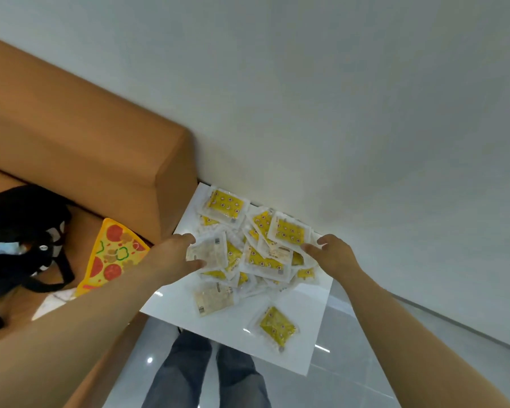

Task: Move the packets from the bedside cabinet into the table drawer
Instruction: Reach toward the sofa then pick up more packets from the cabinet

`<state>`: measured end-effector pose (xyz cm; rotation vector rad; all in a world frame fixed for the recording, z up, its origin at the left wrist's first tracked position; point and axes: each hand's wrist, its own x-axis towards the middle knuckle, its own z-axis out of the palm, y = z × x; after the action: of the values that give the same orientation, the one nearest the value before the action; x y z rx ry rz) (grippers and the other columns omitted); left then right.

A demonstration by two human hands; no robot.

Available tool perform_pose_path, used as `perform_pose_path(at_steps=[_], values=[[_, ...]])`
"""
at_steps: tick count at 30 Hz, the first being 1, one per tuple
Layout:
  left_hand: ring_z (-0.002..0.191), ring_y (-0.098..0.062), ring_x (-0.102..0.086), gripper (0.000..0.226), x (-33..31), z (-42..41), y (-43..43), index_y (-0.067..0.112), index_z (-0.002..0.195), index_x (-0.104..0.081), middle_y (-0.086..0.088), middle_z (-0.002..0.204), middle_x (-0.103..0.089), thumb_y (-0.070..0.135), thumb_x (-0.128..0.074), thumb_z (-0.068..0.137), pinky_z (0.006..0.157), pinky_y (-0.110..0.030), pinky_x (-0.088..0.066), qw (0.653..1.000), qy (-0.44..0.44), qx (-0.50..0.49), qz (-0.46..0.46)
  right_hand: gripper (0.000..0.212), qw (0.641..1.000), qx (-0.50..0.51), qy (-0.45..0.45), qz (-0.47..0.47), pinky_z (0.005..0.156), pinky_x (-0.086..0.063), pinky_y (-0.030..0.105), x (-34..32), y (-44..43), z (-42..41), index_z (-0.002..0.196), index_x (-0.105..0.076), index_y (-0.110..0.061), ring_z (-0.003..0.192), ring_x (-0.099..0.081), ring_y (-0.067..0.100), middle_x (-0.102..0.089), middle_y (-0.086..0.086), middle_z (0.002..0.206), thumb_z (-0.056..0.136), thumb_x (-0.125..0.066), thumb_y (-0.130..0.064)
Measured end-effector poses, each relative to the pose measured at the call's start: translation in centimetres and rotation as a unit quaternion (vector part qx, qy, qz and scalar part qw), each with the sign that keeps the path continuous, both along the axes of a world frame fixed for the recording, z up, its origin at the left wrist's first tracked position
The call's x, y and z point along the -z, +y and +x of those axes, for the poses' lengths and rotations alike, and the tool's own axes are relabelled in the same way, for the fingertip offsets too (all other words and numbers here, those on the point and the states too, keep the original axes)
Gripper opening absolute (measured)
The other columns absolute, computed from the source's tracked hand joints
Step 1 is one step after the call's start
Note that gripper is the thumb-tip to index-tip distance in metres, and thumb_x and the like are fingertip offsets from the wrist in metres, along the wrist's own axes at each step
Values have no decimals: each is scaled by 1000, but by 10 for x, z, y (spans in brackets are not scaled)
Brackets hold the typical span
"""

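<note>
Packets (265, 254) are heaped on the bedside cabinet (306, 319) — the pile is flanked by both hands | left hand (177, 251): a pale packet (208, 254) is pinched between thumb and fingers | right hand (333, 254): fingers are curled at the heap's opposite edge — a hold cannot be told | heap is spread between the grips

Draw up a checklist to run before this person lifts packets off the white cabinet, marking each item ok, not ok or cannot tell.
1. Left hand holds a pale packet: ok.
2. Right hand has a grip on the pile: cannot tell.
3. Every packet gathered: not ok, a stray packet lies apart near the front.
4. Packets all on the cabinet top: ok.
5. Table drawer open: cannot tell, out of view.
</note>
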<state>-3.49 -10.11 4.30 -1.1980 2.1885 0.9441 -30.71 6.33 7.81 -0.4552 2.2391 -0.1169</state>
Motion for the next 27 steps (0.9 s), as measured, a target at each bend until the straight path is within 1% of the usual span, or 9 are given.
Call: perform_pose_path(at_steps=[5, 9, 11, 13, 15, 17, 21, 24, 27], values=[[118, -28, -51, 74, 53, -17, -2, 9, 135, -41, -13, 131, -49, 55, -62, 82, 96, -37, -44, 1000, -24, 2, 7, 74, 999, 21, -2, 32, 87, -40, 33, 54, -14, -12, 138, -37, -3, 123, -48, 31, -48, 16, 135, 87, -59, -52], [127, -29, -43, 92, 86, -22, -9, 15, 140, -36, -10, 140, -43, 72, -58, 72, 105, -41, -39, 1000, -19, -14, 0, 97, 995, 84, -24, 54, 95, -43, 41, 89, -25, -20, 141, -33, -3, 125, -47, 34, -45, 16, 139, 75, -60, -69], [132, -31, -36, 94, 96, -24, -11, 20, 142, -32, -7, 146, -36, 75, -56, 70, 109, -44, -34, 1000, -21, -15, -2, 113, 992, 111, -35, 56, 99, -44, 42, 98, -31, -20, 141, -34, -5, 126, -47, 34, -47, 15, 139, 62, -60, -81], [133, -34, -29, 93, 102, -27, -10, 24, 145, -27, -5, 148, -26, 72, -58, 72, 110, -46, -32, 999, -42, -20, -8, 137, 989, 126, -30, 64, 104, -42, 46, 108, -35, -20, 143, -35, -8, 129, -43, 33, -45, 13, 141, 38, -55, -94], [129, -35, -29, 96, 103, -31, -10, 25, 145, -24, -5, 143, -24, 71, -62, 70, 106, -47, -35, 998, -61, -15, -25, 150, 988, 129, -20, 82, 107, -38, 50, 119, -37, -21, 145, -31, -11, 135, -36, 34, -40, 13, 144, 23, -50, -96], [126, -35, -31, 101, 103, -36, -7, 23, 144, -25, -6, 139, -25, 69, -67, 66, 103, -46, -37, 998, -58, -28, -27, 145, 987, 127, -12, 96, 109, -36, 50, 126, -39, -20, 145, -30, -11, 137, -33, 34, -39, 13, 145, 29, -54, -95], [120, -33, -32, 109, 108, -43, 6, 18, 141, -26, -8, 132, -27, 66, -76, 57, 99, -44, -42, 996, -41, -76, -24, 113, 989, 82, 20, 122, 109, -33, 43, 122, -47, -14, 138, -39, -9, 130, -40, 31, -47, 12, 136, 56, -60, -85], [119, -32, -35, 111, 113, -47, 16, 17, 139, -27, -8, 131, -31, 68, -76, 53, 97, -43, -42, 993, -28, -113, -17, 102, 990, 102, 33, 93, 101, -42, 40, 121, -51, -7, 131, -45, -10, 123, -47, 30, -49, 11, 130, 57, -71, -75], [120, -32, -38, 109, 117, -50, 20, 14, 136, -31, -10, 133, -36, 70, -75, 54, 98, -43, -43, 993, -33, -112, -30, 93, 987, 152, 25, 35, 89, -51, 38, 123, -53, -3, 125, -48, -9, 112, -56, 28, -56, 8, 122, 56, -81, -61]])
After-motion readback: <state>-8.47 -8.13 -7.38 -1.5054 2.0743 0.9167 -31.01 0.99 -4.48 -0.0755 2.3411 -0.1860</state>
